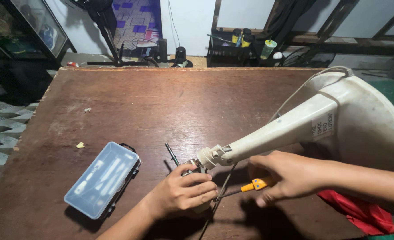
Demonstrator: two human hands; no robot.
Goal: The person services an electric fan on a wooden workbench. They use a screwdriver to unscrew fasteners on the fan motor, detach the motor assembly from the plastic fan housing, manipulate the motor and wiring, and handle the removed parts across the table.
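A white fan stand [290,129] lies tilted across the brown wooden table [161,102], its round base [370,120] at the right. My left hand [183,191] grips a small metal part at the stand's narrow end [210,156]. My right hand [286,178] holds a screwdriver with a yellow handle [255,184], its shaft pointing left toward the left hand. A thin dark rod [171,154] sticks up beside the left hand. A white cord [294,93] runs along the stand.
A clear plastic tool case [103,178] lies shut at the left of my hands. A red cloth [366,215] sits under my right forearm. Small scraps [80,145] lie on the table. Shelves, bottles and a tripod stand beyond the far edge.
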